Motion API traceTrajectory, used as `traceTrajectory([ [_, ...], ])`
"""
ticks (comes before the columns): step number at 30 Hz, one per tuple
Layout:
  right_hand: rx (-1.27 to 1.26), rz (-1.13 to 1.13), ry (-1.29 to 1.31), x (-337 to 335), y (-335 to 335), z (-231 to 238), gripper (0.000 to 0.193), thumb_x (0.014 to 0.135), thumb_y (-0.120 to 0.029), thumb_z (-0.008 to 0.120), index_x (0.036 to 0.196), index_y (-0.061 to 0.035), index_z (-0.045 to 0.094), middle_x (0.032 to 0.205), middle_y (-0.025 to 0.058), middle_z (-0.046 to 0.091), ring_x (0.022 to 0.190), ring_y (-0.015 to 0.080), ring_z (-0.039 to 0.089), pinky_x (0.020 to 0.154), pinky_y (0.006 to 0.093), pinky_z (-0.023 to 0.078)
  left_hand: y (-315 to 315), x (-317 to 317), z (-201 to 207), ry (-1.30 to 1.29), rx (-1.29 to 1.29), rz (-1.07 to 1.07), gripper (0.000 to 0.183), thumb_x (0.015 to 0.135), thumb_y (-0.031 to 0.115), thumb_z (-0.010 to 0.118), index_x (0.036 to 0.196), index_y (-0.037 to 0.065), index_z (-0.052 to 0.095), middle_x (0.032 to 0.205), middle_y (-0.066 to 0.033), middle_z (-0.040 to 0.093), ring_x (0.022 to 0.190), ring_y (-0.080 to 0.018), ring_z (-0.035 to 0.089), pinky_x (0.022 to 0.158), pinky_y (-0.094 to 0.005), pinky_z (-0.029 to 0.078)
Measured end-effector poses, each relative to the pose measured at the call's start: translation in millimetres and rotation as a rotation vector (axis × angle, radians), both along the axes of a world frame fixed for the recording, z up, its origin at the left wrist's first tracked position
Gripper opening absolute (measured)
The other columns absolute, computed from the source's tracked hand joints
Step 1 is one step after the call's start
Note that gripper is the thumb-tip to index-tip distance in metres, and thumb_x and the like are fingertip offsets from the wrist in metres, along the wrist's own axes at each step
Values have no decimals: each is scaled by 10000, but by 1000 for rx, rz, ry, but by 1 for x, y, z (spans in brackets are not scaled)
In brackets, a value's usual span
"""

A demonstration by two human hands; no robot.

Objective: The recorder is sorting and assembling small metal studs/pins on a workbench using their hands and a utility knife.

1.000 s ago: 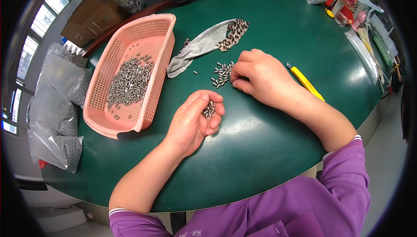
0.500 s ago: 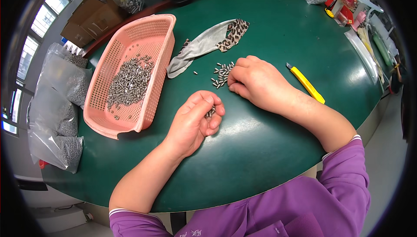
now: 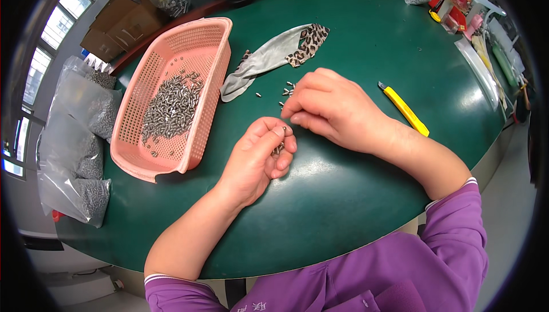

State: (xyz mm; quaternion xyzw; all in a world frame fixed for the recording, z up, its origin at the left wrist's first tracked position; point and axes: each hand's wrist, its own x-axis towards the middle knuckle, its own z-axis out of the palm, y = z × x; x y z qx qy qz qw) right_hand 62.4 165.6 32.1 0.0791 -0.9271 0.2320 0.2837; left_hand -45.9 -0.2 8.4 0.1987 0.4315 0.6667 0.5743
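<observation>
In the head view, stubby, shiny silver pins (image 3: 278, 149) peep from the left hand (image 3: 258, 154), its fingers curled round them, with more lying at one o'clock from it, partly hidden. At two o'clock, the right hand (image 3: 287, 114) bends its fingers narrowly; whether it's gripping one, I can't tell.

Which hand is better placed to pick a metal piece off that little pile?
Probably the right hand: it is beside the small pile, partly hiding it, though whether that hand holds anything is unclear. The left hand is farther off, curled around metal pieces.
</observation>
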Motion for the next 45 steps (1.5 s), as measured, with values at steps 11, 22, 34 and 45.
traceTrajectory([
  [11,101,-169,-77,-2,16,-18,122,750,-70,673,867,-82,643,864,50,544,833,242,524,735,356,458,-3,-3,-2,-42,36,11,198,975,196,378,989,37,495,850,-121,533,590,-131,420,484,-227,334],
  [22,131,-176,-182,0,13,-16,80,756,-81,657,832,-82,632,859,56,535,846,249,520,753,357,454,-2,-2,-3,-20,3,23,207,982,215,395,1016,38,498,882,-109,529,594,-114,415,479,-208,339],
  [34,-18,61,12,-2,-3,-3,112,764,-95,687,863,-95,633,880,50,549,857,248,538,731,350,457,-1,2,-3,42,-28,35,142,967,184,484,1037,60,490,852,-57,537,561,-61,390,454,-178,311],
  [45,113,-90,-38,-2,11,-21,130,753,-87,680,879,-107,653,880,41,545,837,233,529,746,349,454,-1,0,2,-39,-57,60,199,991,208,381,980,43,492,839,-110,525,563,-107,392,454,-206,320],
])
